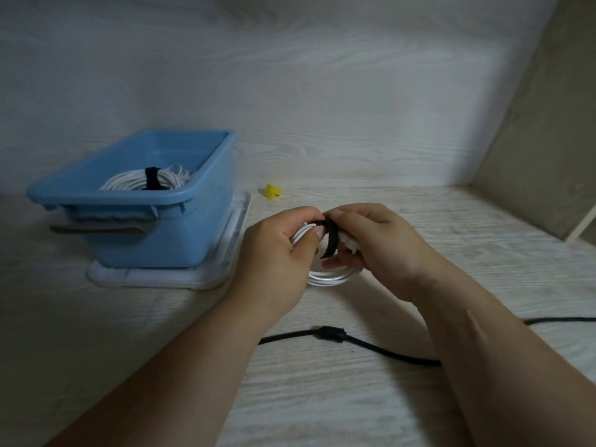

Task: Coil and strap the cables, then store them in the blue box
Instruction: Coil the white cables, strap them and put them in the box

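A coiled white cable (329,276) sits between both hands just above the table, mostly hidden by them. My left hand (277,253) grips the coil's left side. My right hand (380,243) pinches a black strap (330,237) that wraps around the coil's top. The blue box (142,217) stands at the left on a white lid (167,279). Inside it lies another white coil (129,183) bound with a black strap (151,178). A loose black cable (371,345) runs across the table under my right forearm.
A small yellow object (272,191) lies on the table behind my hands. A pale wood wall stands behind, and a side panel (532,140) closes off the right.
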